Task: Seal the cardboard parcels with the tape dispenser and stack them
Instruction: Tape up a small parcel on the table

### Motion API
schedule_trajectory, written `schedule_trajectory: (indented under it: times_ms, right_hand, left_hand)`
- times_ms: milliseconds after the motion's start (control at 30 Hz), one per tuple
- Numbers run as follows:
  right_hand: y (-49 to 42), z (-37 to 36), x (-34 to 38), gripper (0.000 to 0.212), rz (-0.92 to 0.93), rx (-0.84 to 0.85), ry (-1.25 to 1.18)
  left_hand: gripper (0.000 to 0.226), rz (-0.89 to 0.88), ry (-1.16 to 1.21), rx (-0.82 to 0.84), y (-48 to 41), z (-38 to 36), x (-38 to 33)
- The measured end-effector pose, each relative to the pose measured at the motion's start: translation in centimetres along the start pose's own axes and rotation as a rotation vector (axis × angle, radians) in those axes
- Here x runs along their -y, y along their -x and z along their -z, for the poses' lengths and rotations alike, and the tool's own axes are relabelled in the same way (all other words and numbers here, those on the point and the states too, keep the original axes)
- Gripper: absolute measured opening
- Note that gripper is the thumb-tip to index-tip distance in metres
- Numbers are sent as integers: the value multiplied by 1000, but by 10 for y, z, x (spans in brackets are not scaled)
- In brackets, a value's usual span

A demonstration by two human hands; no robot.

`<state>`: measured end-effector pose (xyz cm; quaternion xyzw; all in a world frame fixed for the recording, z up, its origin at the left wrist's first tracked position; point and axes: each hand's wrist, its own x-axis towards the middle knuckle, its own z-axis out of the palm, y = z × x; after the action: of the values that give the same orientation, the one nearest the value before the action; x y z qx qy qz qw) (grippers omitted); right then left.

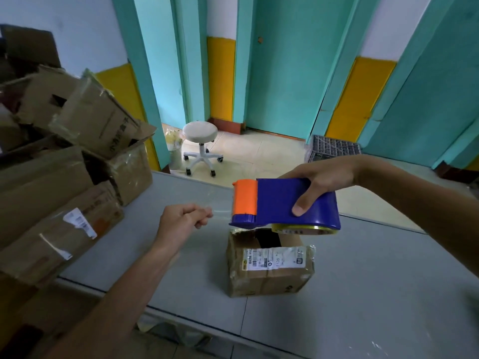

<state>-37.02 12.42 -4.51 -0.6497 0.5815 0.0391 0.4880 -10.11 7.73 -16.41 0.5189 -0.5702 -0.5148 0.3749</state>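
Right hand (318,185): fingers and thumb wrapped round the blue-and-orange tape dispenser (282,203), held in the air.
Left hand (181,220): curled, pinching the free end of the clear tape (220,212) drawn from the dispenser's orange end.
Parcel (269,265): small cardboard box directly beneath the dispenser; top flaps part open, dark gap showing.
Risk, tape: if the left hand slackens, the strip may fold onto itself or land askew.
Risk, seal: taping over unpressed flaps would likely hold poorly.
Risk, stack: boxes (64,177) left of the left hand lean; added weight could tip them.
Surface: grey table (363,281) under both hands.
Room: white stool (200,146) and grey crate (333,149) on a tiled floor beyond the hands; teal doors, yellow panels.
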Motion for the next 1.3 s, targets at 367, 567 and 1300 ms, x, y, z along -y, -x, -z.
schedule_trajectory:
  times_ms: [367, 567, 1300]
  right_hand:
    - [8, 11, -26, 70, -118, 55, -11]
    - [-6, 16, -26, 55, -184, 77, 3]
    - [-73, 10, -70, 69, -219, 164, -174]
  left_hand:
    - [17, -8, -261, -13, 13, 8, 38]
    - [13, 72, -150, -104, 21, 3, 36]
    - [108, 58, -163, -5, 37, -50, 80]
